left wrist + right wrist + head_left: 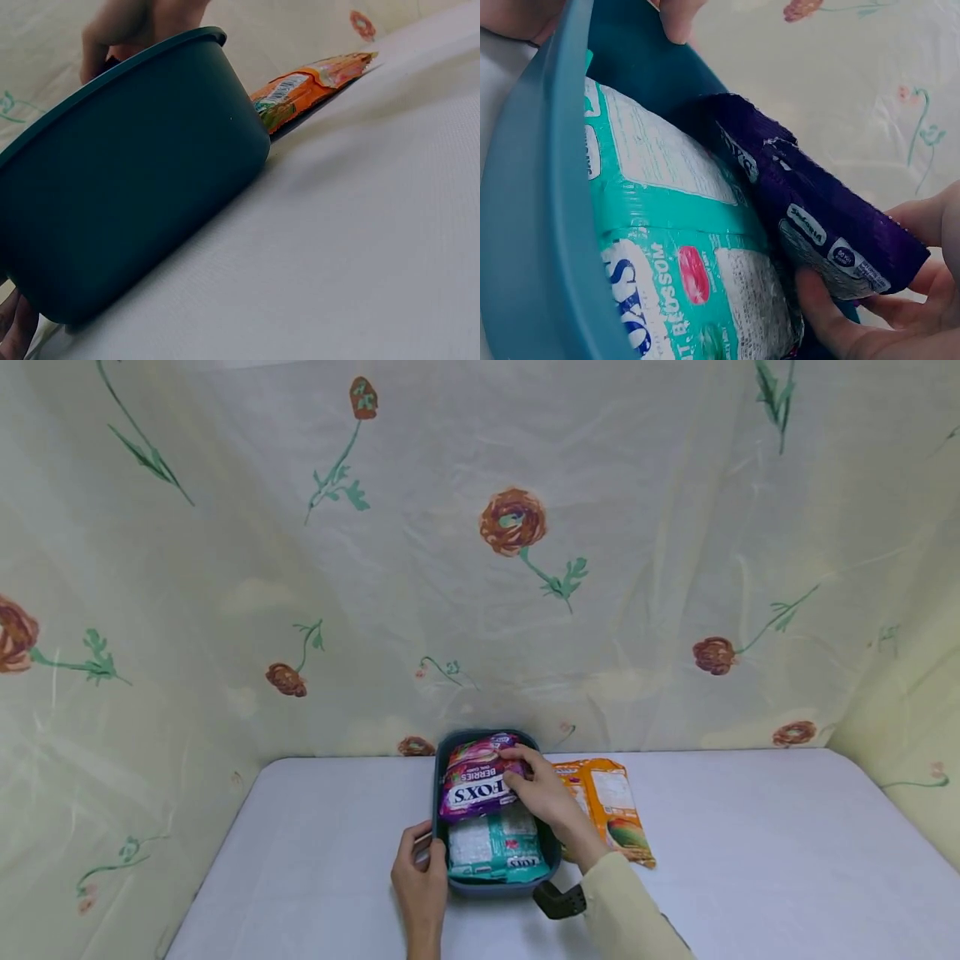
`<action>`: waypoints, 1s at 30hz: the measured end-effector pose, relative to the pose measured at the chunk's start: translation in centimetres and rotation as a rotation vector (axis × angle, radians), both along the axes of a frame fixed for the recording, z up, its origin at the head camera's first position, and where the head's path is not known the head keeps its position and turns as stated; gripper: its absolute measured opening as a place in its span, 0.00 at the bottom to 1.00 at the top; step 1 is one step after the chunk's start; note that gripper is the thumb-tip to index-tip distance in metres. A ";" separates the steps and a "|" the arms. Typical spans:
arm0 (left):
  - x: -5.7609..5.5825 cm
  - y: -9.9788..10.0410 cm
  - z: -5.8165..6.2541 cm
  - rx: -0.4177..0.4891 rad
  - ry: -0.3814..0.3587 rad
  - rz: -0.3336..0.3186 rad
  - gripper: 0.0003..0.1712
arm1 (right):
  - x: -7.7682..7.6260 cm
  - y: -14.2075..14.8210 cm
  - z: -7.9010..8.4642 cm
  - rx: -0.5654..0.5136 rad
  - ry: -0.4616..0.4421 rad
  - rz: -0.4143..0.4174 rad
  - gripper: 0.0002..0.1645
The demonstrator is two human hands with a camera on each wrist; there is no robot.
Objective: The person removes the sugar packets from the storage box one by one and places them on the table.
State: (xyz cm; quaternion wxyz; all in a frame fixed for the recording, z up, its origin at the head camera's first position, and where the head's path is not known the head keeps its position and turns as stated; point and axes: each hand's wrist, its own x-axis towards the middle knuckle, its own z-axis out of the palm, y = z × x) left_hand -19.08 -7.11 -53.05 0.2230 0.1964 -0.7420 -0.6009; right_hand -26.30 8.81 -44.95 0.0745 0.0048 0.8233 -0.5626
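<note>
A dark teal plastic tub (495, 890) stands on the table, holding candy bags. My left hand (420, 878) grips the tub's left wall, with a fingertip over the rim in the right wrist view. My right hand (546, 793) pinches the edge of a purple Fox's Berries bag (472, 781), thumb on one face and fingers on the other. That bag is tilted at the far end of the tub. Under and in front of it lies a teal-green Fox's bag (675, 210). An orange candy bag (618, 802) lies flat outside the tub, to its right.
The table (330, 827) has a white cover. Behind it and at both sides hangs a pale flowered curtain (600, 568). A black device (558, 902) sits by my right wrist, below the sleeve.
</note>
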 end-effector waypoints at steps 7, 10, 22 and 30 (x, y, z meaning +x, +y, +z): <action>0.0 -0.1 0.0 0.000 0.008 -0.004 0.13 | -0.4 0.1 -0.3 0.021 -0.040 -0.023 0.22; 0.0 -0.2 0.0 0.001 0.010 -0.002 0.12 | -0.7 0.1 -0.4 0.029 -0.061 -0.019 0.23; -0.1 -0.1 -0.1 0.006 0.006 -0.011 0.12 | -1.6 0.6 -0.2 -0.017 -0.087 0.020 0.22; -0.1 0.0 0.2 0.020 0.005 -0.015 0.13 | -1.2 0.7 -0.2 -0.049 -0.120 -0.013 0.21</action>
